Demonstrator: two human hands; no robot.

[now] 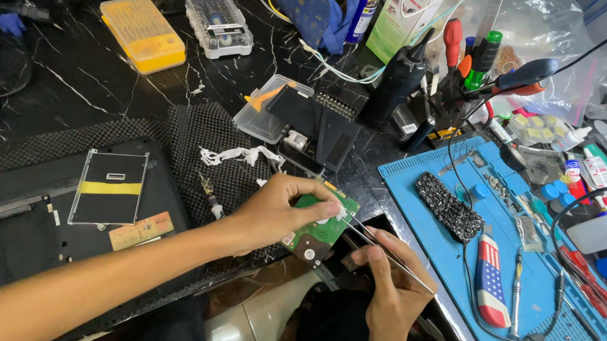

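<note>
— What is the left hand (277,211) doing?

— It is gripping a small hard drive (318,230), green circuit-board side facing up, thumb lying across the top. The drive is sitting just off the front edge of the black textured mat (202,142), out over the gap by the person's lap.

— Which way is the drive running?

— Its long axis is tilting from the lower left up toward the upper right, the far end pointing at the blue work mat (538,329).

— And the right hand (392,278)?

— It is pinching a pair of slim metal tweezers (380,248), fingers closed on them. The tweezers are lying almost flat, tips touching the drive's board near the left thumb, the back end trailing toward the blue work mat.
</note>
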